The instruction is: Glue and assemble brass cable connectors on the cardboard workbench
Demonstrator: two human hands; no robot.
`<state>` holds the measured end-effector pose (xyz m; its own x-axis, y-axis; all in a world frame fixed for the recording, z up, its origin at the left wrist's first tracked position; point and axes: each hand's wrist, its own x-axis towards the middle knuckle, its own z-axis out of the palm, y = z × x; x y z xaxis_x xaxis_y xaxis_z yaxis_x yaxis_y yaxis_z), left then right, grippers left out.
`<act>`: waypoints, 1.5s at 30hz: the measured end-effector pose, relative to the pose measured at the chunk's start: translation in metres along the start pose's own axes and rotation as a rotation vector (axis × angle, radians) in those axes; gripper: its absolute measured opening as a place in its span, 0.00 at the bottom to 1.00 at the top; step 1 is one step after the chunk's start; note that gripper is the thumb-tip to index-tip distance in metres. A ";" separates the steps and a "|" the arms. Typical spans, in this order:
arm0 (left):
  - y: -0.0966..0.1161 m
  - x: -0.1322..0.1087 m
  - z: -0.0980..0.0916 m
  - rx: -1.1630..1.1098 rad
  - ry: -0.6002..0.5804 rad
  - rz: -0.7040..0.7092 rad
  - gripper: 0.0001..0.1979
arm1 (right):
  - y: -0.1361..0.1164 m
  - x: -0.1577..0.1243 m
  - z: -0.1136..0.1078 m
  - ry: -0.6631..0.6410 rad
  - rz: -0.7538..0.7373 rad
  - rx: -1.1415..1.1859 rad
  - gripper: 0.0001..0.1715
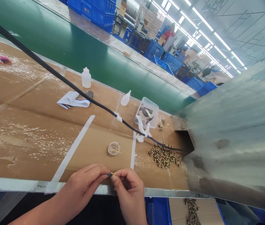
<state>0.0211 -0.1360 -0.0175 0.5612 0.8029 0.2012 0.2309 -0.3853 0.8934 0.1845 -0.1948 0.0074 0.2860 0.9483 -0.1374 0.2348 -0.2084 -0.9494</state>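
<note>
My left hand and my right hand meet at the near edge of the cardboard-covered bench. Both pinch one tiny dark and yellow part between their fingertips. A pile of the same small parts lies to the right, just beyond my right hand. A small clear round lid with a thin stick in it sits straight ahead of my hands.
A black cable with white ties runs diagonally across the bench into a grey metal chute on the right. Two small white bottles, a clear plastic tub, folded ribbon cable and a green conveyor lie farther off.
</note>
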 end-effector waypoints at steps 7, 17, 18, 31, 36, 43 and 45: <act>-0.004 -0.009 0.003 0.096 0.027 0.150 0.11 | -0.002 -0.002 -0.002 -0.001 -0.015 -0.059 0.08; -0.005 -0.009 0.001 0.086 -0.049 0.140 0.12 | -0.007 0.001 -0.006 -0.050 -0.038 -0.077 0.06; -0.006 -0.009 0.001 0.074 -0.060 0.133 0.12 | -0.006 0.002 -0.006 -0.053 -0.051 -0.084 0.06; -0.001 -0.003 -0.004 -0.032 -0.114 0.044 0.09 | -0.010 0.003 -0.008 -0.076 -0.106 -0.131 0.06; -0.003 -0.003 -0.003 -0.024 -0.110 0.051 0.09 | -0.011 0.002 -0.009 -0.064 -0.123 -0.122 0.06; -0.002 -0.002 -0.004 -0.009 -0.123 0.071 0.09 | -0.008 0.002 -0.010 -0.070 -0.114 -0.119 0.06; -0.002 -0.002 -0.004 -0.011 -0.123 0.071 0.10 | -0.007 0.001 -0.010 -0.071 -0.113 -0.110 0.06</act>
<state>0.0164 -0.1353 -0.0179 0.6690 0.7117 0.2144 0.1787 -0.4339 0.8831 0.1924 -0.1944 0.0169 0.1865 0.9809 -0.0546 0.3635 -0.1205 -0.9238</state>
